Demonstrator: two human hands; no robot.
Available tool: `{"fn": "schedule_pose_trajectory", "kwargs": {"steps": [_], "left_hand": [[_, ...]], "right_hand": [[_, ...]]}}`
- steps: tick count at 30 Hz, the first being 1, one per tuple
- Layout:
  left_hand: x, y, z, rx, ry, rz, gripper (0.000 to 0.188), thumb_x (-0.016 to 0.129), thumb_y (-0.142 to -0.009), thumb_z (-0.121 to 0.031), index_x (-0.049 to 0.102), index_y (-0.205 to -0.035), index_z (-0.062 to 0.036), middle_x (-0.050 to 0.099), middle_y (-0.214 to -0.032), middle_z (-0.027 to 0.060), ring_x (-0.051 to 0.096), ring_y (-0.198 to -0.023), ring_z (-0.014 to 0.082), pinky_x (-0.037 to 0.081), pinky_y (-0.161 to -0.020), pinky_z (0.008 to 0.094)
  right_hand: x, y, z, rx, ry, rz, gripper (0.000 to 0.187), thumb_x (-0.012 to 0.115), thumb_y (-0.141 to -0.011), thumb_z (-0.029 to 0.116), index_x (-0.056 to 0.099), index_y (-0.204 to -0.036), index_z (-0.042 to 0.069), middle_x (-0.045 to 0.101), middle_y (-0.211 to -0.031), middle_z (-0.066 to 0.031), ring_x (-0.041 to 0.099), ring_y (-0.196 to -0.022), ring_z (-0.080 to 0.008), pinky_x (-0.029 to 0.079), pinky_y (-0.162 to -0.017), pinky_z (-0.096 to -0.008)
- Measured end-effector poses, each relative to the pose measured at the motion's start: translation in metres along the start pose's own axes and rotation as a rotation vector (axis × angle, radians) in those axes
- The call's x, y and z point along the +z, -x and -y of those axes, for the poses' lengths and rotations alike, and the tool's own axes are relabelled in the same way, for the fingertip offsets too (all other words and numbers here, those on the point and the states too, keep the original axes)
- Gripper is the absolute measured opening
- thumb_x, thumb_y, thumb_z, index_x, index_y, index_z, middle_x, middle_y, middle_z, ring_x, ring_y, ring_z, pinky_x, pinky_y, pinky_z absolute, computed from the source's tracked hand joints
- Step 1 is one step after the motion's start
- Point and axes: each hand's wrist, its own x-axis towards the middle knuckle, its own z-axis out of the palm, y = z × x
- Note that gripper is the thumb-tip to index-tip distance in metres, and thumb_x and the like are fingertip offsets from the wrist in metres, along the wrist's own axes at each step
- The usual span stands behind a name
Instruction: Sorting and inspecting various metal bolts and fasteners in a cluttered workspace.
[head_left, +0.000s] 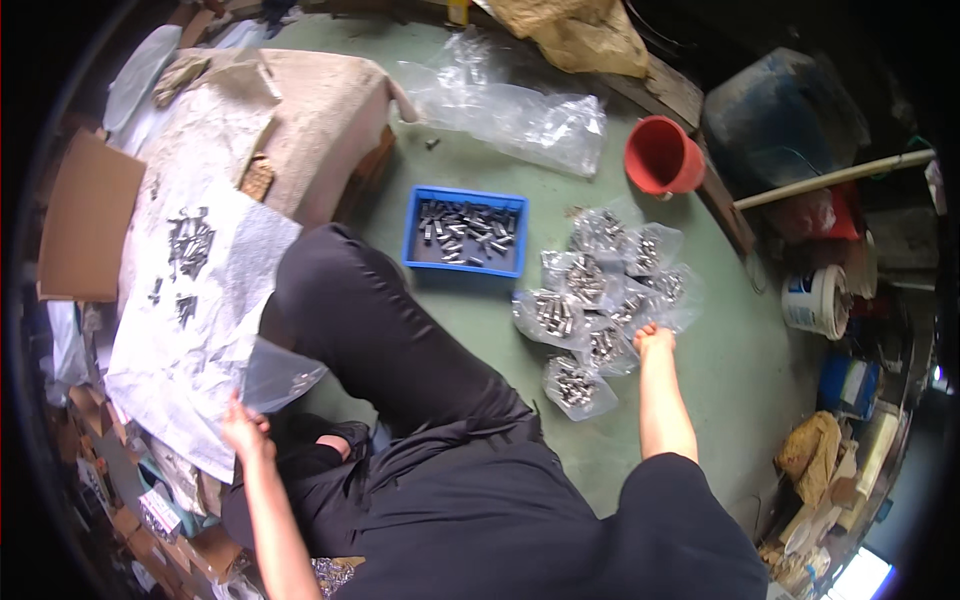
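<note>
My left hand (245, 430) is at the near edge of the covered table, its fingers closed at the edge of a clear plastic bag (275, 377). A few small metal pieces lie in that bag's corner, beside my knee. To the right, my right hand (655, 340) reaches over a group of open clear bags on the floor, its fingers closed. What it holds, if anything, is too small to tell. Short shiny metal cylinders fill these bags, among them the nearest bag (575, 386) and another bag (553, 314). Dark metal pieces (190, 243) lie in a heap on the table's white sheet (195, 375).
A blue tray (412, 230) with more metal cylinders stands on the green floor beyond my leg. Behind it lies crumpled plastic sheeting (530, 125). A red bucket (662, 157), a white bucket (815, 303) and a wooden pole (835, 180) are at the right. A cardboard box (90, 215) stands left.
</note>
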Motion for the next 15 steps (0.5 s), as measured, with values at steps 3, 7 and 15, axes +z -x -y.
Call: {"fn": "schedule_pose_trajectory", "kwargs": {"steps": [3, 7, 15], "left_hand": [[0.045, 0.023, 0.018, -0.1, 0.006, -0.014, 0.026, 0.042, -0.09, -0.019, 0.052, -0.108, -0.0028, 0.034, -0.051, -0.0021, 0.033, -0.036, 0.0072, 0.027, -0.03, 0.0208], [0.074, 0.023, 0.082, -0.095, 0.182, -0.046, 0.025, 0.039, -0.091, -0.017, 0.048, -0.11, -0.0051, 0.043, -0.053, 0.0015, 0.04, -0.037, 0.01, 0.033, -0.031, 0.0238], [0.06, 0.025, 0.165, -0.623, 0.094, -0.095, 0.047, 0.049, -0.086, -0.023, 0.03, -0.128, -0.0121, 0.055, -0.06, 0.0088, 0.047, -0.038, 0.0151, 0.032, -0.029, 0.0258]], "right_hand": [[0.0, -0.022, 0.017, -0.147, 0.034, 0.089, 0.022, 0.029, -0.082, 0.016, 0.045, -0.073, 0.004, 0.043, -0.058, -0.0035, 0.033, -0.041, -0.0109, 0.022, -0.035, -0.0238], [0.048, 0.043, 0.035, -0.349, 0.216, 0.358, 0.015, 0.042, -0.076, 0.006, 0.048, -0.089, 0.007, 0.042, -0.059, -0.0038, 0.035, -0.043, -0.011, 0.025, -0.034, -0.0242], [0.15, 0.302, -0.05, -0.911, 0.462, 1.165, 0.023, 0.046, -0.081, 0.002, 0.049, -0.103, 0.004, 0.054, -0.069, -0.0031, 0.037, -0.043, -0.0052, 0.026, -0.036, -0.0167]]}}
